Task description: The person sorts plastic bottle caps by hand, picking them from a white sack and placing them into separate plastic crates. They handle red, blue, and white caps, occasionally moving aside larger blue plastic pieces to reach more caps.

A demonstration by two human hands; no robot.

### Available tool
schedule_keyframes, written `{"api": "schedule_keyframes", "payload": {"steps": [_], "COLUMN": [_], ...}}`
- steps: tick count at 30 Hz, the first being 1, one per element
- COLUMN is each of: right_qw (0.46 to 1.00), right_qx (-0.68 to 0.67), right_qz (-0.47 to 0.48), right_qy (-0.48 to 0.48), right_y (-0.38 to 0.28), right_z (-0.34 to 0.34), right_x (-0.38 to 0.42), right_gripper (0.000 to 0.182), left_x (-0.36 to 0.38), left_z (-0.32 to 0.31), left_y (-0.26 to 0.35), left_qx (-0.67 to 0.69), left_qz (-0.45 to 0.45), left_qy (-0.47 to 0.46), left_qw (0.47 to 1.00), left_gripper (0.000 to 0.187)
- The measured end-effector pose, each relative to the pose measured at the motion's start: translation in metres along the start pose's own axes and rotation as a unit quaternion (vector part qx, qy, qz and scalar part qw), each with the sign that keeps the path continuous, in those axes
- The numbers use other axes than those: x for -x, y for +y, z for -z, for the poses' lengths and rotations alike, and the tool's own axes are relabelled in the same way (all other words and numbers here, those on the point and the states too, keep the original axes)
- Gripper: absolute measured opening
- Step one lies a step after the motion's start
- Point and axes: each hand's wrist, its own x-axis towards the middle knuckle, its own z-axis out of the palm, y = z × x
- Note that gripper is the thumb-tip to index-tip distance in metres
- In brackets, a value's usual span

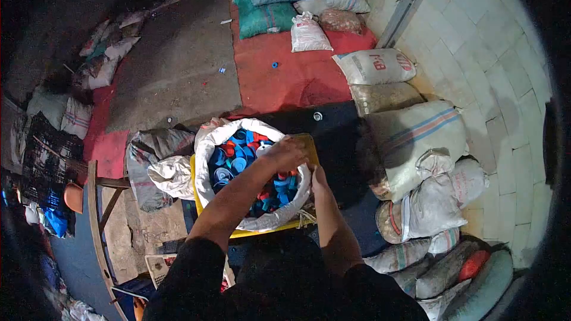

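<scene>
Fingers of the left hand (pixel 285 155) are curled at the sack's (pixel 203 163) right rim; whether cloth is pinched cannot be told. Those of the right hand (pixel 319 179), just beside, are largely hidden. Caps (pixel 238 165) are held inside the sack, within the yellow tub (pixel 311 144). Rim cloth is best eased evenly, without tipping.

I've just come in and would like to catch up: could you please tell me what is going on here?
A person has both hands at an open white sack of blue and red plastic pieces, set in a yellow container. The left hand is over its right side, the right hand beside it. Neither grip shows clearly.
</scene>
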Motion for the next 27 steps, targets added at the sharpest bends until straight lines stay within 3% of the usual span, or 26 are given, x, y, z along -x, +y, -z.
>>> {"api": "schedule_keyframes", "payload": {"steps": [3, 5, 6, 9, 11, 12, 14, 16, 17, 19, 22, 23, 24, 25, 27], "right_qw": [0.981, 0.988, 0.961, 0.961, 0.932, 0.913, 0.97, 0.99, 0.985, 0.968, 0.948, 0.943, 0.937, 0.958, 0.985], "right_qx": [0.158, 0.089, 0.205, 0.261, 0.328, 0.36, 0.219, 0.024, -0.022, -0.112, -0.173, -0.195, -0.238, -0.179, -0.058], "right_qz": [0.05, 0.077, 0.127, -0.037, 0.038, 0.076, -0.009, -0.133, -0.158, -0.206, -0.261, -0.264, -0.255, -0.224, -0.161], "right_qy": [0.101, 0.101, 0.137, 0.088, 0.151, 0.178, 0.107, 0.046, 0.06, 0.086, 0.06, 0.058, 0.021, 0.012, -0.011], "right_y": [-0.075, -0.097, -0.096, -0.052, -0.028, -0.017, 0.002, -0.029, -0.028, -0.028, -0.025, -0.024, -0.006, 0.016, 0.063], "right_z": [-0.04, -0.057, -0.056, -0.029, -0.018, -0.015, 0.001, -0.011, -0.012, -0.013, -0.011, -0.012, -0.01, -0.004, 0.015], "right_x": [0.059, 0.096, 0.114, 0.14, 0.143, 0.142, 0.133, 0.142, 0.143, 0.143, 0.137, 0.134, 0.124, 0.114, 0.094], "right_gripper": [0.055, 0.054, 0.051, 0.06, 0.05, 0.045, 0.038, 0.028, 0.03, 0.036, 0.034, 0.033, 0.032, 0.032, 0.032], "left_x": [-0.024, -0.024, -0.029, -0.035, -0.036, -0.034, -0.027, -0.018, -0.01, 0.028, 0.116, 0.146, 0.171, 0.187, 0.186], "left_z": [0.018, 0.004, 0.009, 0.001, -0.005, -0.005, 0.0, 0.04, 0.062, 0.085, 0.064, 0.061, 0.062, 0.064, 0.057], "left_y": [0.001, -0.008, -0.006, -0.009, -0.006, 0.001, 0.022, 0.062, 0.086, 0.135, 0.205, 0.227, 0.247, 0.261, 0.276], "left_qx": [0.071, 0.058, 0.06, 0.055, 0.044, 0.011, -0.058, 0.044, 0.093, 0.359, 0.622, 0.672, 0.698, 0.72, 0.673], "left_qz": [0.131, 0.127, 0.137, 0.166, 0.157, 0.168, 0.191, 0.226, 0.238, 0.317, 0.405, 0.416, 0.426, 0.435, 0.515], "left_qy": [-0.204, -0.241, -0.271, -0.304, -0.288, -0.219, -0.081, 0.159, 0.277, 0.352, 0.454, 0.485, 0.488, 0.488, 0.503], "left_qw": [0.968, 0.961, 0.951, 0.936, 0.944, 0.961, 0.976, 0.96, 0.926, 0.804, 0.494, 0.375, 0.304, 0.232, 0.171], "left_gripper": [0.032, 0.036, 0.037, 0.038, 0.037, 0.034, 0.026, 0.019, 0.016, 0.01, 0.011, 0.015, 0.018, 0.022, 0.024]}}
